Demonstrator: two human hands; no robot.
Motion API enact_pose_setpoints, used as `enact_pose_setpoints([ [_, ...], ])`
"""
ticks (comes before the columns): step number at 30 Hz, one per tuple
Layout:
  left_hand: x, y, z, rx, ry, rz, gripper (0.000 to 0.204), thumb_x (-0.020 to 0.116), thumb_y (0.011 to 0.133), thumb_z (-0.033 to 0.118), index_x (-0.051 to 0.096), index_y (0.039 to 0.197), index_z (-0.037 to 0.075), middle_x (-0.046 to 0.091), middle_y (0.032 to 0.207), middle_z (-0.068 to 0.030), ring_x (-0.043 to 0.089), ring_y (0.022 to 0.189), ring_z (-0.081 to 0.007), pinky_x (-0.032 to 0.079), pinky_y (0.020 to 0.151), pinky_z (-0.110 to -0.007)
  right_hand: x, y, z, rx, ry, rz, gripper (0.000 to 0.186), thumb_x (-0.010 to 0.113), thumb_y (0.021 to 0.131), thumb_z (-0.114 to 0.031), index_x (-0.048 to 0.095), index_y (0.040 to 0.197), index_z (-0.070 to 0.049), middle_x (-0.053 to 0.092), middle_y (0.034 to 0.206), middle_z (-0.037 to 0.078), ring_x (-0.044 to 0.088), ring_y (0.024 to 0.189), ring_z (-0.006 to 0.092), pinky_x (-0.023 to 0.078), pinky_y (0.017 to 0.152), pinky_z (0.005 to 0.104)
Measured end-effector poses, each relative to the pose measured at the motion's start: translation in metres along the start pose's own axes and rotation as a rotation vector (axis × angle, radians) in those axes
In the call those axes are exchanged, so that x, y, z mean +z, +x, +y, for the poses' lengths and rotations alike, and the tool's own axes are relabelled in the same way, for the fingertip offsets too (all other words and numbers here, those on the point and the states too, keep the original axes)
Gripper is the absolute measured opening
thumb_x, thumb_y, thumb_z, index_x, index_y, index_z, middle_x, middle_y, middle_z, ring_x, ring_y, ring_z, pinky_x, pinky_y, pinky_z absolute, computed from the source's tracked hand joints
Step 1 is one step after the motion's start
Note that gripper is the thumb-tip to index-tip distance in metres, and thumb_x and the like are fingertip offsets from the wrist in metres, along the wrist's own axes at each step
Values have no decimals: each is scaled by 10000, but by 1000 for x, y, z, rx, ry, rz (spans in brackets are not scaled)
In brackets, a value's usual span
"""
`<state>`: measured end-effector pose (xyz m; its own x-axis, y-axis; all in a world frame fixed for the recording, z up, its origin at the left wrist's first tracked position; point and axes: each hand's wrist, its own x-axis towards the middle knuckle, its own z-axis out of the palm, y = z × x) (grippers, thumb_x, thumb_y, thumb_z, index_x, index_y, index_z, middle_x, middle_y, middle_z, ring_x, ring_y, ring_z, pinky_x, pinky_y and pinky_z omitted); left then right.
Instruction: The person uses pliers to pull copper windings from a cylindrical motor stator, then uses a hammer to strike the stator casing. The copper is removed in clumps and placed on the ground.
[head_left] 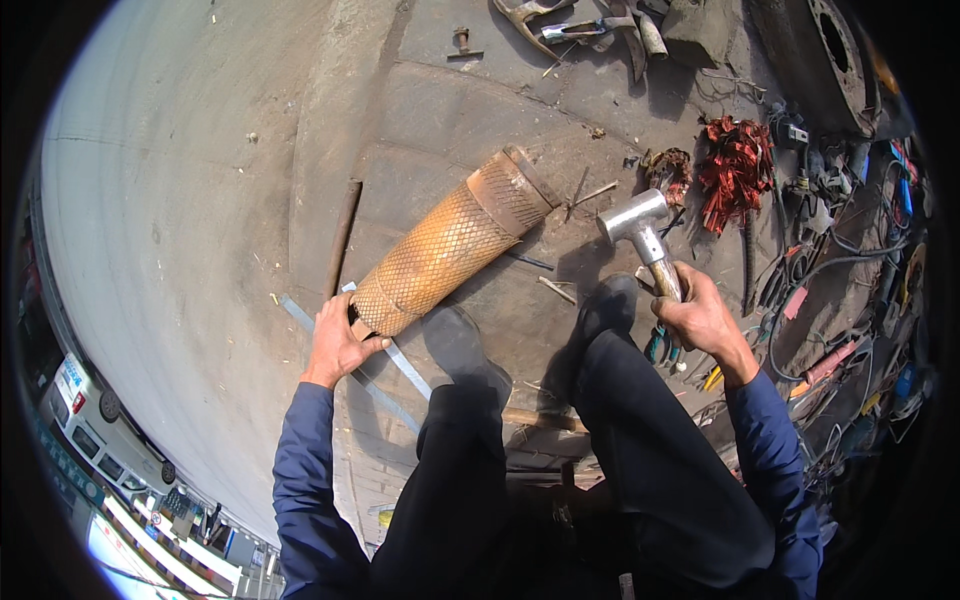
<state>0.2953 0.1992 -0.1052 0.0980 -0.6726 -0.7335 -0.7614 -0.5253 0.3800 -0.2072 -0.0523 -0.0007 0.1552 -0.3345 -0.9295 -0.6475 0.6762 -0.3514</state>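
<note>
While I crouch over the concrete ground [200, 200], one rusty perforated metal cylinder [450, 255] lies on its side in front of me, tilted from lower left to upper right. It is the largest loose item: one mesh-patterned tube with a darker rusted collar at its far end. Whether anything sits inside it I cannot tell; the near mouth is covered by my hand.

One large dark round metal part [815, 60] with holes lies at the upper right edge. Two dark shoes are mine, planted just behind the cylinder, left shoe [460, 345] and right shoe [605, 305].

My left hand [338, 345] is closed on the near rim of the cylinder, fingers curled over the edge. My right hand [700, 315] is wrapped tight round the wooden handle of one hammer [645, 230], whose silver steel head is raised above the ground, to the right of the cylinder's far end and not touching it.

One thin rusty rod [342, 240] lies left of the cylinder. One flat pale metal strip [380, 360] runs under my left hand. One bundle of red wire [735, 165] lies right of the hammer head. A heap of cables and hand tools [850, 290] spreads along the right; too tangled to count. One pair of pliers with teal grips [660, 348] lies just below my right hand.
</note>
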Motion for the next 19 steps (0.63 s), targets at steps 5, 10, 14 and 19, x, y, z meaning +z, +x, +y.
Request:
enact_pose_setpoints([
  [5,-3,13,-3,1,-50,-59,999,1031,630,370,575,1439,1,667,1349,-226,607,1284,-437,485,1120,-482,-1,-29,66,163,191,82,171,698,923,-97,569,1015,-31,586,689,36,545,468,136,426,420,307],
  [10,-2,10,3,-16,-70,-34,940,1017,661,344,590,1427,5,674,1346,-220,622,1277,-411,499,1124,-462,-11,-26,136,205,463,168,132,664,920,-73,572,1004,-28,567,669,33,517,442,146,447,411,302],
  [14,-10,10,13,-48,-38,-73,952,1026,648,353,608,1437,23,677,1351,-211,627,1289,-401,514,1109,-462,-27,-20,177,217,462,268,120,638,920,-91,566,992,-28,572,671,52,515,426,165,471,422,321],
  [19,-32,5,28,-48,79,-193,949,988,704,506,619,1440,34,672,1430,-205,614,1365,-384,488,1165,-477,-44,-26,211,191,256,244,246,701,936,-105,571,1111,11,633,738,96,643,503,212,552,482,360],
])
